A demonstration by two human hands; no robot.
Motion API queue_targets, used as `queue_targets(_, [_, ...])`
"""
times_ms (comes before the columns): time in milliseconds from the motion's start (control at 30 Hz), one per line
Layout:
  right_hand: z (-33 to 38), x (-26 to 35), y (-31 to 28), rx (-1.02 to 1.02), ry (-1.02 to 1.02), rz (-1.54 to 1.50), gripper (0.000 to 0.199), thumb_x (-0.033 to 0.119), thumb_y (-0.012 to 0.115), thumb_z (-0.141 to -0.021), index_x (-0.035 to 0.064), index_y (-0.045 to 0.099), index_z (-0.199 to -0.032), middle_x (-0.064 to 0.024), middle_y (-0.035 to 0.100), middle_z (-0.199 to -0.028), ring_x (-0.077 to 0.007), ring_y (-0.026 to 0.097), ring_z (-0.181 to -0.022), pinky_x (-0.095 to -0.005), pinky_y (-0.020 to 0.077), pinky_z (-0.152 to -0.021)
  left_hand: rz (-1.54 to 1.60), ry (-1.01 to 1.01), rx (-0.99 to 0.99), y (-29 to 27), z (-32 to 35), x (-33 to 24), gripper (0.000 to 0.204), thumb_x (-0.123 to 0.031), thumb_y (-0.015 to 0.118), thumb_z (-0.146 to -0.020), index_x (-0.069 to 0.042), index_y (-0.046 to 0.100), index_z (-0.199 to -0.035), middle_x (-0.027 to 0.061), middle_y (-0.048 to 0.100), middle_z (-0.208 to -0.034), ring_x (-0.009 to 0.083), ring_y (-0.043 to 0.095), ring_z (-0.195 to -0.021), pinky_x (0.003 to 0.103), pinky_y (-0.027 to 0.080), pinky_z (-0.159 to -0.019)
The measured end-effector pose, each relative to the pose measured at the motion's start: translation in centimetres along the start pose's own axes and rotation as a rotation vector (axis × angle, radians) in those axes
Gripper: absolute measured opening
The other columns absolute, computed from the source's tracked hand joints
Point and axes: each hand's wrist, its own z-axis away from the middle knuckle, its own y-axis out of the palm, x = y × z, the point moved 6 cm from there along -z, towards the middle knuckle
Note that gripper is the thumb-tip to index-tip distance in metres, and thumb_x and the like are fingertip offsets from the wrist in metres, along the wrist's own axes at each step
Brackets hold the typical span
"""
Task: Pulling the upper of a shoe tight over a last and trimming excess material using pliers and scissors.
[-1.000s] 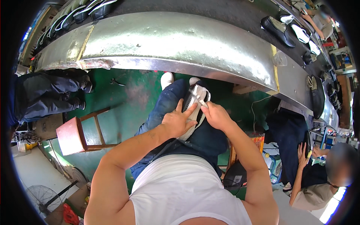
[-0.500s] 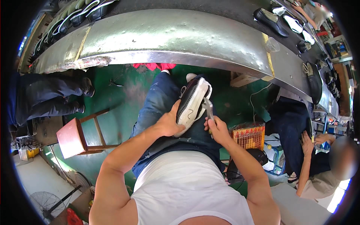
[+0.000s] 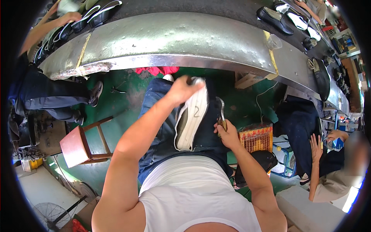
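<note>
A shoe upper on its last (image 3: 192, 118) lies over my thighs, its long white underside turned up and bearing a dark handwritten mark. My left hand (image 3: 184, 90) is closed round its far end; motion blurs the fingers and that end. To the right of the shoe, my right hand (image 3: 228, 134) is closed round the handle of pincers (image 3: 222, 110), whose curved metal head points away from me. The pincers are apart from the shoe.
A metal-faced bench (image 3: 170, 38) crosses ahead, with shoes (image 3: 274, 20) on top. At left stand a stool (image 3: 79, 146) and a person whose arm (image 3: 50, 29) reaches over the bench. A beaded seat mat (image 3: 255, 139) is at right, near another seated person (image 3: 317, 154).
The shoe has turned so its underside faces up. My left hand has shifted from its near end to its far end. The pincers have drawn away from it. An arm now reaches in at upper left.
</note>
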Motion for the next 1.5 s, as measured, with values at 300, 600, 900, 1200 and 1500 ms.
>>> queue_targets(300, [-0.1, 8.6, 2.3, 0.479, -0.156, 0.602, 0.034, 0.014, 0.063, -0.088, -0.0041, 0.057, -0.116, -0.0261, 0.065, -0.096, -0.0425, 0.063, -0.097, -0.0453, 0.05, -0.082, -0.445, 0.085, -0.058, -0.2, 10.8, 4.1, 0.015, -0.017, 0.059, -0.093, -0.006, 0.07, -0.095, 0.0199, 0.066, -0.08, 0.0397, 0.065, -0.073, 0.045, 0.053, -0.065])
queue_targets(600, [-4.3, 12.1, 4.7, 0.898, 0.142, 1.174, 0.028, 0.023, 0.058, -0.094, -0.0048, 0.058, -0.101, -0.0234, 0.067, -0.086, -0.042, 0.065, -0.082, -0.0486, 0.0506, -0.074, 0.236, 0.05, -0.298, 0.7, 9.6, 10.0, 0.043, -0.037, 0.045, -0.105, -0.002, 0.062, -0.123, 0.0153, 0.066, -0.119, 0.0239, 0.062, -0.109, 0.037, 0.046, -0.1])
queue_targets(900, [-1.0, 4.5, 5.0, 0.267, 0.024, 0.61, 0.027, 0.024, 0.064, -0.09, -0.0006, 0.062, -0.102, -0.0253, 0.066, -0.089, -0.0436, 0.064, -0.087, -0.0495, 0.0501, -0.078, 0.679, -0.303, 0.261, 3.6, 7.7, 10.2, 0.096, -0.048, 0.069, -0.09, -0.007, 0.015, -0.158, 0.0144, 0.039, -0.152, 0.0253, 0.039, -0.138, 0.035, 0.033, -0.113])
queue_targets(1200, [-6.2, 6.7, 2.2, 0.493, 0.055, 0.671, 0.022, 0.013, 0.064, -0.091, -0.0018, 0.059, -0.107, -0.0155, 0.065, -0.087, -0.0252, 0.064, -0.071, -0.0388, 0.0522, -0.062, 0.556, -0.237, 0.145, 4.3, 7.4, 9.2, 0.086, -0.032, 0.068, -0.096, -0.011, 0.013, -0.159, 0.0142, 0.044, -0.147, 0.0209, 0.043, -0.133, 0.031, 0.034, -0.112])
queue_targets(1500, [-4.1, 2.0, 6.4, 0.343, 0.307, 0.159, 0.02, 0.021, 0.06, -0.097, 0.0018, 0.061, -0.091, -0.0053, 0.066, -0.073, -0.0127, 0.061, -0.061, -0.0286, 0.0477, -0.056, 0.022, 0.07, 0.031, 3.3, 7.6, 10.2, 0.073, -0.023, 0.057, -0.1, -0.007, 0.015, -0.158, 0.0245, 0.038, -0.15, 0.0328, 0.04, -0.138, 0.033, 0.032, -0.113])
